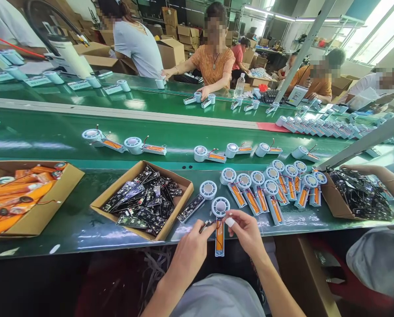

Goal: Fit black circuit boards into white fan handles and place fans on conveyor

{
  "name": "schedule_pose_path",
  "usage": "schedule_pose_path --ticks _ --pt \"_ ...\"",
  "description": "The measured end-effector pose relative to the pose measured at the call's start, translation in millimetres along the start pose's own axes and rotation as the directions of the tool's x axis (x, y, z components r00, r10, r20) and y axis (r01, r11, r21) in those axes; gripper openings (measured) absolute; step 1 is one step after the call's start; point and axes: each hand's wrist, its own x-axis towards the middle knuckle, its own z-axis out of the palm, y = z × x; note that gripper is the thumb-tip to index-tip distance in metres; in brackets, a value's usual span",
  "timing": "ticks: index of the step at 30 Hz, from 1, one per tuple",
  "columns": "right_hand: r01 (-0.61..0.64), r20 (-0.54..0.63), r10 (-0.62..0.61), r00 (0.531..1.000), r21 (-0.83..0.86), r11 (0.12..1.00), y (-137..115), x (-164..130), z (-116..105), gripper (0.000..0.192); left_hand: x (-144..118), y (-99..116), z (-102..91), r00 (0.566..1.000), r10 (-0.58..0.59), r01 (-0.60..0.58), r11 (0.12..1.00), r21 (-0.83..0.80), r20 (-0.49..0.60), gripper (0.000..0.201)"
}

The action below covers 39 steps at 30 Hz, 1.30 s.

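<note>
Bottom middle of the frame: both hands are on one small fan part [220, 224] with an orange strip, at the table edge. Left hand [191, 248] pinches its left side, right hand [246, 229] grips the right. A box of black circuit boards [144, 200] sits just left.

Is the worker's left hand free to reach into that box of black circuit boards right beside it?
Probably yes: the box lies open-topped just left of the left hand, nothing between, though the fingers now touch the fan unit.
</note>
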Motion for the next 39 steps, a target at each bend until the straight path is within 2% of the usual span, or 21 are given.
schedule_pose_path --ticks 2,3,6,8,11,13,15,18,21,25,27,30,33,36,39 --pt "-0.074 -0.045 0.076 0.996 0.052 0.996 -3.1 1.2 4.5 0.022 -2.1 0.3 -0.1 1.0 0.009 -0.011 0.996 0.092 0.017 0.056" --pt "-0.061 -0.056 0.063 0.996 0.034 0.998 -4.8 1.1 6.8 0.019 -2.6 0.7 -0.1 1.0 0.016 -0.017 0.996 0.087 0.013 0.056" --pt "0.108 -0.052 -0.12 0.991 -0.186 0.977 -8.0 -0.9 13.4 0.009 -2.6 1.6 0.9 0.998 0.009 -0.015 0.996 -0.09 -0.063 0.051" --pt "0.266 -0.004 -0.291 0.957 -0.392 0.88 -7.9 -2.5 16.8 0.012 -2.1 2.2 2.5 0.992 -0.063 0.033 0.967 -0.251 -0.112 0.044" --pt "0.436 0.118 -0.473 0.873 -0.624 0.649 -7.8 -3.1 19.6 0.021 -2.1 3.7 4.5 0.971 -0.219 0.156 0.885 -0.438 -0.098 0.037" --pt "0.475 0.193 -0.499 0.845 -0.701 0.532 -10.2 -2.6 20.4 0.023 -2.3 5.0 4.7 0.959 -0.277 0.205 0.83 -0.518 -0.064 0.035" --pt "0.47 0.238 -0.465 0.853 -0.739 0.484 -14.7 -2.0 21.0 0.024 -2.3 6.5 4.0 0.952 -0.303 0.225 0.794 -0.565 -0.047 0.031" --pt "0.418 0.236 -0.396 0.888 -0.772 0.478 -21.3 -2.1 22.5 0.023 -2.8 8.4 3.9 0.952 -0.302 0.215 0.778 -0.591 -0.052 0.029" --pt "0.37 0.202 -0.36 0.911 -0.785 0.497 -23.1 -3.3 25.0 0.021 -5.1 9.3 8.2 0.958 -0.263 0.155 0.816 -0.557 -0.118 0.03" --pt "0.367 0.21 -0.349 0.913 -0.794 0.484 -18.7 -4.5 26.9 0.022 -8.2 8.2 17.4 0.941 -0.192 0.052 0.894 -0.444 -0.278 0.032" --pt "0.382 0.212 -0.355 0.91 -0.762 0.524 -16.4 -4.0 24.9 0.024 -7.5 6.6 17.3 0.938 -0.164 0.017 0.901 -0.433 -0.304 0.033" --pt "0.384 0.203 -0.342 0.918 -0.674 0.631 -15.8 -1.5 18.4 0.028 -3.2 3.2 7.9 0.967 -0.166 0.042 0.851 -0.524 -0.193 0.032" --pt "0.391 0.239 -0.31 0.92 -0.601 0.697 -17.7 2.0 12.2 0.033 2.7 -2.2 -3.8 0.984 -0.167 0.087 0.77 -0.632 -0.068 0.031" --pt "0.361 0.235 -0.275 0.932 -0.566 0.741 -18.2 4.5 9.9 0.03 8.0 -7.9 -7.4 0.992 -0.122 0.067 0.754 -0.653 -0.039 0.03" --pt "0.345 0.183 -0.297 0.937 -0.606 0.717 -18.5 3.8 11.4 0.028 9.8 -8.1 -4.6 0.993 -0.094 0.026 0.788 -0.615 -0.078 0.029"
